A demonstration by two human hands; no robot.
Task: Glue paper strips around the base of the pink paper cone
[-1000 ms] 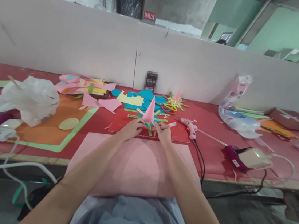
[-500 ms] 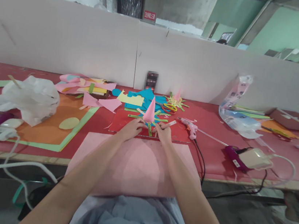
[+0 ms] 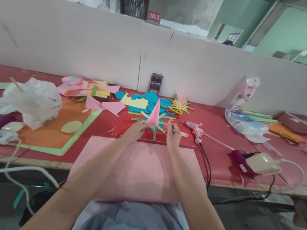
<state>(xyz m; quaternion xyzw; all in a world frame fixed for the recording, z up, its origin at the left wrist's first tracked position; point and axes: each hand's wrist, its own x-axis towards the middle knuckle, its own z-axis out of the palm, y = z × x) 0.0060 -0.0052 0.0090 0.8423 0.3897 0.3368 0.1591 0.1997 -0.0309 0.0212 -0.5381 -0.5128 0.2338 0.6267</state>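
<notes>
Head view: cone (image 3: 154,115) stands upright between hands, left hand (image 3: 138,129) nearer, right hand (image 3: 174,134) off its right side; both curled, can't tell what either grips.

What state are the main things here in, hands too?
Tall pink paper cone: upright on its blue-and-green paper base.
Left hand: fingers curled at the base's edge, grip unclear.
Right hand: curled around a pale thin strip.
Smaller pink paper cone behind: upright.
Pink plastic glue gun: lying; on or off unclear.
Yellow-handled scissors near the cone: lying; blade opening unclear.
White plastic bag: crumpled.
</notes>
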